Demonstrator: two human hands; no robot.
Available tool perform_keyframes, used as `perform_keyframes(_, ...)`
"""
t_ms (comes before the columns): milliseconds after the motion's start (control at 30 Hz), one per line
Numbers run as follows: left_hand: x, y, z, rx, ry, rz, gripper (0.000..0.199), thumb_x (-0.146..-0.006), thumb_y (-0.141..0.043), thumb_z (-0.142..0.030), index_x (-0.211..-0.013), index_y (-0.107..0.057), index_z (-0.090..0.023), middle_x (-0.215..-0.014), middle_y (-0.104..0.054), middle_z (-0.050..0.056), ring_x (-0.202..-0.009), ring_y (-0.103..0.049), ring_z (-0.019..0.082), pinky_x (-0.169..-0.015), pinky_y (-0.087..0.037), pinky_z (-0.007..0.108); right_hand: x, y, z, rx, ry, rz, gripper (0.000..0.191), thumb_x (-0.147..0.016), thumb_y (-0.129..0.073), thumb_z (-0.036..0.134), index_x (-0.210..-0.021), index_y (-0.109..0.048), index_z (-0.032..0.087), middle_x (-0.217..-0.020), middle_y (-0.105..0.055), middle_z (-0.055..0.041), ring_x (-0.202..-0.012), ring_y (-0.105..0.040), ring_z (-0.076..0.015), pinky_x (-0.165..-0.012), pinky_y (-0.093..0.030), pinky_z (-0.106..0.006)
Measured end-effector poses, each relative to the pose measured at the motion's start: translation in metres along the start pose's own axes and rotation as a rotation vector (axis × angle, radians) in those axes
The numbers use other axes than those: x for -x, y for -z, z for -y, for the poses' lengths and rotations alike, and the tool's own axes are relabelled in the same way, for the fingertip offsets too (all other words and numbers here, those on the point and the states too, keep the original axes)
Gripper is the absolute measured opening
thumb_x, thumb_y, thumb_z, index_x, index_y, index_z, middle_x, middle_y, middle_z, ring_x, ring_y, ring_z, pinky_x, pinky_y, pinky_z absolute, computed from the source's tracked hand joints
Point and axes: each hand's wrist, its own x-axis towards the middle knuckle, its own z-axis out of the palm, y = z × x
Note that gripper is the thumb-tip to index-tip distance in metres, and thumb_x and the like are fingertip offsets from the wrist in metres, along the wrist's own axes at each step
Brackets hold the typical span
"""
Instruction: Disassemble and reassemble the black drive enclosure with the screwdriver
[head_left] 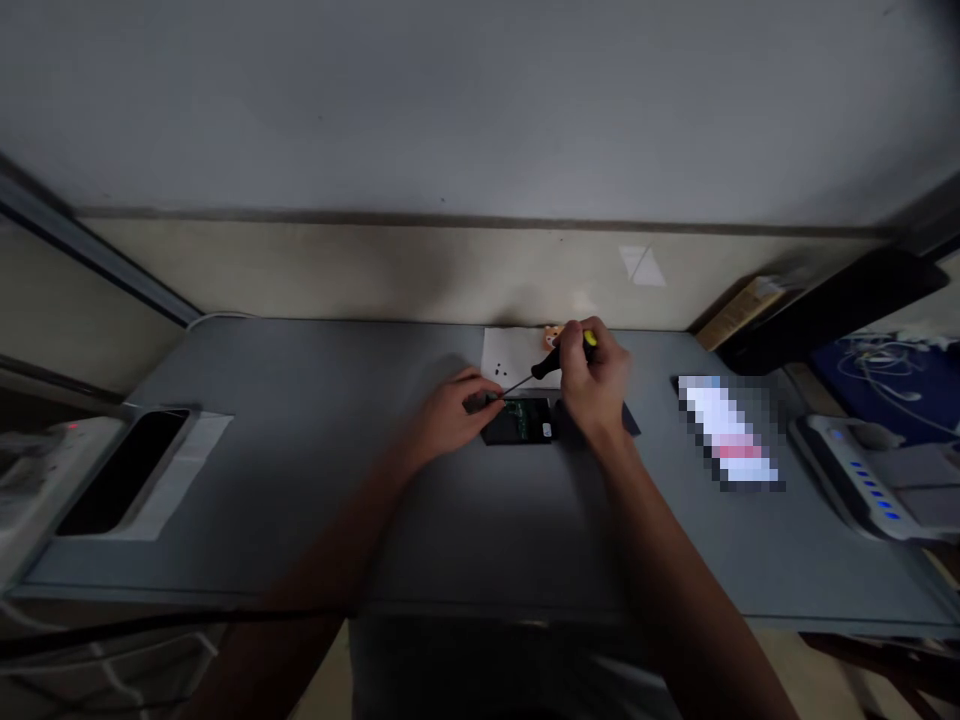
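Note:
A screwdriver (547,364) with a black and yellow handle is gripped in my right hand (596,375), its thin shaft slanting down to the left. Its tip reaches the upper left corner of a small dark device (529,425) with a green circuit board showing, which lies flat on the desk. At that corner, the thumb and forefinger of my left hand (461,410) close around the screwdriver's tip; what they pinch is too small to make out. Behind the device lies a white sheet (510,350) with several tiny dark pieces (500,370), probably screws. A dark flat panel (628,420) shows partly under my right hand.
A small orange figure (553,337) stands by the wall. To the left, a phone (131,470) rests on white paper (187,470). On the right are a lit, pixelated screen (724,430) and a power strip (862,475) with blue lights. A dark cable (180,620) crosses the front left.

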Motion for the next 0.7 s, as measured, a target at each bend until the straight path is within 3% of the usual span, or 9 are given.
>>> perform_keyframes(133,0.002,0.007,-0.002,-0.074,0.015,0.066,0.026,-0.090,-0.062,-0.021,-0.114,-0.071,-0.024,-0.088,-0.068,0.000,-0.078,-0.064,0.018,-0.079,-0.052,0.033,0.000,-0.002,-0.005,0.046,0.025,0.000,0.042,-0.102,-0.050,0.055,-0.075,-0.054,0.024,-0.059,-0.057,0.0038,-0.057,-0.053,-0.0122,-0.060,-0.042,-0.029)
perform_keyframes(367,-0.002,0.005,0.005,-0.168,0.000,0.104,0.022,-0.093,-0.051,-0.022,-0.101,-0.071,-0.022,-0.074,-0.067,0.001,-0.065,-0.061,0.019,-0.077,-0.052,0.035,0.002,-0.006,-0.011,0.073,0.005,0.041,0.038,-0.102,-0.052,0.049,-0.074,-0.055,0.024,-0.062,-0.057,0.0023,-0.058,-0.052,-0.0132,-0.060,-0.041,-0.031)
perform_keyframes(533,-0.002,0.003,0.007,-0.171,-0.040,0.089,0.021,-0.097,-0.050,-0.023,-0.099,-0.071,-0.023,-0.092,-0.076,0.005,-0.081,-0.069,0.021,-0.088,-0.055,0.038,0.002,-0.005,-0.009,0.080,0.014,0.039,0.039,-0.101,-0.052,0.050,-0.073,-0.054,0.025,-0.061,-0.057,0.0024,-0.058,-0.051,-0.0134,-0.060,-0.041,-0.031)
perform_keyframes(700,-0.001,0.002,0.008,-0.151,-0.041,0.104,0.021,-0.098,-0.050,-0.023,-0.098,-0.071,-0.022,-0.097,-0.077,0.006,-0.091,-0.072,0.023,-0.088,-0.056,0.037,0.001,-0.005,-0.007,0.076,0.017,0.048,0.039,-0.102,-0.051,0.050,-0.072,-0.052,0.024,-0.059,-0.056,0.0032,-0.057,-0.051,-0.0125,-0.059,-0.039,-0.030)
